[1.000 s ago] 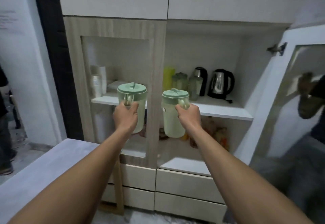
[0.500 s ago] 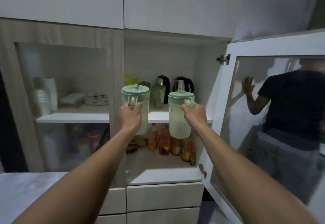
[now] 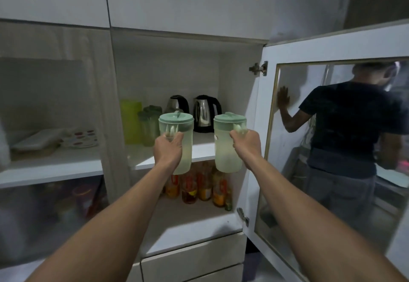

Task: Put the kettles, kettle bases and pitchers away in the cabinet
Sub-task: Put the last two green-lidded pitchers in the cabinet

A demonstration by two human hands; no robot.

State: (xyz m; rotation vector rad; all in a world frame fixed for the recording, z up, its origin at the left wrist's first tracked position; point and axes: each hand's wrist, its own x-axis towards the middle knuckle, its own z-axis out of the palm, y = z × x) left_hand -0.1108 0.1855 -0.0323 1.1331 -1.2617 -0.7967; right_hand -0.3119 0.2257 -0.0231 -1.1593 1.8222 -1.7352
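My left hand [image 3: 168,149] grips the handle of a pale green pitcher [image 3: 179,131] with a green lid. My right hand [image 3: 246,147] grips the handle of a second, matching pitcher [image 3: 224,149]. Both are held upright in the air in front of the open cabinet's upper shelf [image 3: 199,146]. At the back of that shelf stand two steel-and-black kettles [image 3: 204,113] [image 3: 177,103]. To their left on the shelf are green pitchers [image 3: 150,126] and a yellow-green container [image 3: 131,122].
The cabinet's glass door [image 3: 332,140] stands open at the right and reflects a person. Bottles [image 3: 199,185] line the lower shelf. The left compartment, behind a closed glass door, holds trays [image 3: 57,140]. Drawers [image 3: 192,261] sit below.
The view has swung and moved closer to the open compartment. Both pitchers have come forward with my hands, now level with the upper shelf's front edge.
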